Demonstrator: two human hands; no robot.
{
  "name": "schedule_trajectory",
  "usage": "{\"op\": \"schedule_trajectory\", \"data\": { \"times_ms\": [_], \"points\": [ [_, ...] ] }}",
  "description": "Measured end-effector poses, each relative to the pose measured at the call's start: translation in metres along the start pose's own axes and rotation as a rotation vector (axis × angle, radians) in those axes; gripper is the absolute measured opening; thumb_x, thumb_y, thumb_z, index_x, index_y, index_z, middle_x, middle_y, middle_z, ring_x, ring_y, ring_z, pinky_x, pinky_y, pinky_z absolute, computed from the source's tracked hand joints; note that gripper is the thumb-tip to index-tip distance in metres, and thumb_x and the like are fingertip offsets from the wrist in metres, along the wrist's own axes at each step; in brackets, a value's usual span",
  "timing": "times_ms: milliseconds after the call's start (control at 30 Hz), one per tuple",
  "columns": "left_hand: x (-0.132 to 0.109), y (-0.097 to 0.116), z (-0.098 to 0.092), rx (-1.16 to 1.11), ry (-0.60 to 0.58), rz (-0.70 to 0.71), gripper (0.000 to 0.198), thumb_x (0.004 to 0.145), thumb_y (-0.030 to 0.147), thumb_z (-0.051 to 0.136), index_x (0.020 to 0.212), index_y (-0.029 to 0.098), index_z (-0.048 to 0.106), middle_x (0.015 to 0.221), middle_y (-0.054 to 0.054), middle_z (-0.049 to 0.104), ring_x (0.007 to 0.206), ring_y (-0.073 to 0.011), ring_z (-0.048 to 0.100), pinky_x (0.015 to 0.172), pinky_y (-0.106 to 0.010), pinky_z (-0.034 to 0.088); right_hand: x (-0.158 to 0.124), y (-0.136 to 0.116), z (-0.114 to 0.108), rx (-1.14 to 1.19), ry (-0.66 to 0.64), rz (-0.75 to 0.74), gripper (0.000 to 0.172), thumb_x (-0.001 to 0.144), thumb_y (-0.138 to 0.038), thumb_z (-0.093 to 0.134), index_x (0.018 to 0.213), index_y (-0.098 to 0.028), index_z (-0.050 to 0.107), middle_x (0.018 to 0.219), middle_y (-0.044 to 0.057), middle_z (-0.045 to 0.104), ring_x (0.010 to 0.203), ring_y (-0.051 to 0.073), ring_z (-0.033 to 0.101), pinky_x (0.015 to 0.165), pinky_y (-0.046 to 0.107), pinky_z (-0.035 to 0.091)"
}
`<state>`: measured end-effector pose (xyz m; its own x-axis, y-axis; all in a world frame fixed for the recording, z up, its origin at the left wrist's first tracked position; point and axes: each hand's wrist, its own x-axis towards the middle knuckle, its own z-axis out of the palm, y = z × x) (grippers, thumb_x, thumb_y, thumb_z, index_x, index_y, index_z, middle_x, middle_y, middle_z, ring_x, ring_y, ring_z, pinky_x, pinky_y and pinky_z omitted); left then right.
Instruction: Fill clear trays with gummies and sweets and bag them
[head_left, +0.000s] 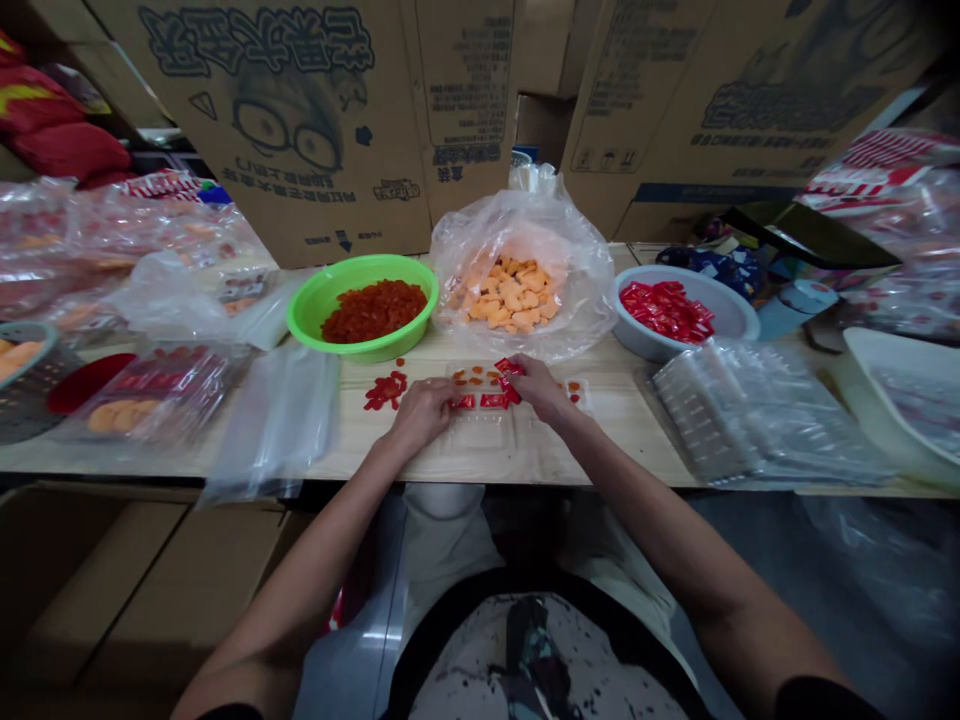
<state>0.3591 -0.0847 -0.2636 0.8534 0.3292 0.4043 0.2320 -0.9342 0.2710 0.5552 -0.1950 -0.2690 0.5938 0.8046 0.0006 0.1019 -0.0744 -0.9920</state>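
Note:
A clear plastic tray (480, 432) lies before me, with small orange-red pieces in its upper hollows and red sachets (493, 401) in a row below. My right hand (538, 386) is closed on red sachets (510, 368) over the tray's right part. At the tray's left edge, my left hand (424, 410) has its fingers bent together by a red sachet; whether it grips that sachet is hidden. A loose heap of red pieces (385, 391) lies left of it. Part of another clear tray (585, 398) shows beyond my right hand.
Behind stand a green bowl (300, 318) of red pieces, a clear bag (585, 250) of orange biscuit-like pieces and a grey-blue bowl (641, 345) of red sachets. Stacked clear trays (750, 415) lie right, flat plastic bags (277, 415) left. Cardboard boxes (300, 130) wall the back.

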Motion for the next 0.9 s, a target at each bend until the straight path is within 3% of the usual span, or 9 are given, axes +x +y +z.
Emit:
{"op": "schedule_trajectory", "data": {
  "times_ms": [67, 167, 233, 367, 433, 533, 633, 733, 900],
  "points": [
    [0.004, 0.01, 0.0, 0.033, 0.034, -0.009, 0.037, 0.073, -0.001, 0.049, 0.094, 0.018, 0.072, 0.101, -0.008, 0.071, 0.099, -0.022, 0.063, 0.09, -0.035, 0.049, 0.0, -0.004, -0.005, 0.004, 0.0, -0.005, 0.012, 0.069, -0.022, 0.06, 0.079, -0.018, 0.057, 0.06, -0.004, 0.053, 0.05, 0.009, 0.045, 0.044, 0.019, 0.032],
    [0.008, 0.028, 0.005, 0.035, -0.096, 0.148, 0.036, 0.082, 0.007, 0.052, 0.111, 0.019, 0.069, 0.116, -0.01, 0.068, 0.109, -0.0241, 0.061, 0.094, -0.038, 0.048, -0.006, -0.016, -0.024, 0.018, -0.009, 0.004, 0.01, 0.071, -0.024, 0.06, 0.077, -0.018, 0.055, 0.056, -0.005, 0.05, 0.045, 0.008, 0.041, 0.04, 0.019, 0.026],
    [0.012, 0.039, 0.011, 0.01, -0.143, 0.183, 0.034, 0.086, 0.011, 0.051, 0.113, 0.018, 0.069, 0.117, -0.011, 0.068, 0.11, -0.0254, 0.061, 0.095, -0.04, 0.047, -0.014, -0.022, -0.042, 0.05, -0.082, 0.043, 0.013, 0.071, -0.024, 0.061, 0.08, -0.017, 0.056, 0.055, -0.004, 0.051, 0.044, 0.008, 0.04, 0.039, 0.019, 0.024],
    [0.036, 0.066, 0.025, -0.314, 0.056, -0.083, 0.029, 0.092, 0.019, 0.049, 0.115, 0.015, 0.067, 0.106, -0.011, 0.072, 0.092, -0.0213, 0.067, 0.083, -0.034, 0.052, -0.035, -0.025, -0.068, 0.085, -0.261, 0.049, 0.02, 0.068, -0.022, 0.064, 0.086, -0.014, 0.06, 0.06, -0.002, 0.055, 0.048, 0.008, 0.043, 0.04, 0.018, 0.028],
    [0.057, 0.08, 0.032, -0.569, 0.064, -0.219, 0.029, 0.09, 0.029, 0.058, 0.113, 0.014, 0.067, 0.092, -0.007, 0.073, 0.077, -0.0176, 0.068, 0.071, -0.028, 0.052, -0.042, -0.023, -0.072, 0.062, -0.274, 0.02, 0.019, 0.068, -0.021, 0.063, 0.085, -0.014, 0.06, 0.06, -0.003, 0.055, 0.048, 0.008, 0.043, 0.04, 0.018, 0.028],
    [0.084, 0.095, 0.043, -0.81, -0.038, -0.362, 0.015, 0.082, 0.024, 0.066, 0.09, 0.013, 0.071, 0.069, -0.002, 0.068, 0.058, -0.0132, 0.063, 0.058, -0.023, 0.049, -0.046, -0.017, -0.081, 0.038, -0.208, 0.011, 0.02, 0.068, -0.021, 0.062, 0.087, -0.015, 0.058, 0.061, -0.002, 0.056, 0.048, 0.008, 0.043, 0.04, 0.019, 0.029],
    [0.092, 0.097, 0.052, -0.925, -0.036, -0.515, 0.004, 0.078, 0.015, 0.063, 0.076, 0.013, 0.066, 0.061, 0.001, 0.063, 0.052, -0.0111, 0.059, 0.055, -0.022, 0.048, -0.047, -0.009, -0.104, 0.056, -0.043, 0.01, 0.025, 0.067, -0.021, 0.063, 0.091, -0.016, 0.057, 0.059, -0.003, 0.054, 0.048, 0.009, 0.043, 0.04, 0.019, 0.029],
    [0.081, 0.097, 0.062, -0.852, 0.007, -0.522, 0.004, 0.076, 0.014, 0.062, 0.079, 0.015, 0.063, 0.064, 0.002, 0.062, 0.055, -0.0119, 0.06, 0.057, -0.023, 0.049, -0.051, 0.002, -0.128, 0.138, 0.095, 0.038, 0.035, 0.063, -0.02, 0.062, 0.097, -0.016, 0.057, 0.061, -0.003, 0.054, 0.049, 0.009, 0.045, 0.042, 0.02, 0.032],
    [0.061, 0.111, 0.073, -0.351, -0.031, -0.327, 0.011, 0.078, 0.012, 0.059, 0.084, 0.018, 0.066, 0.077, -0.001, 0.065, 0.074, -0.0163, 0.061, 0.069, -0.027, 0.047, -0.061, 0.021, -0.139, 0.193, 0.104, 0.044, 0.049, 0.057, -0.018, 0.06, 0.106, -0.015, 0.056, 0.068, -0.002, 0.058, 0.053, 0.011, 0.05, 0.047, 0.023, 0.038]
  ]
}}
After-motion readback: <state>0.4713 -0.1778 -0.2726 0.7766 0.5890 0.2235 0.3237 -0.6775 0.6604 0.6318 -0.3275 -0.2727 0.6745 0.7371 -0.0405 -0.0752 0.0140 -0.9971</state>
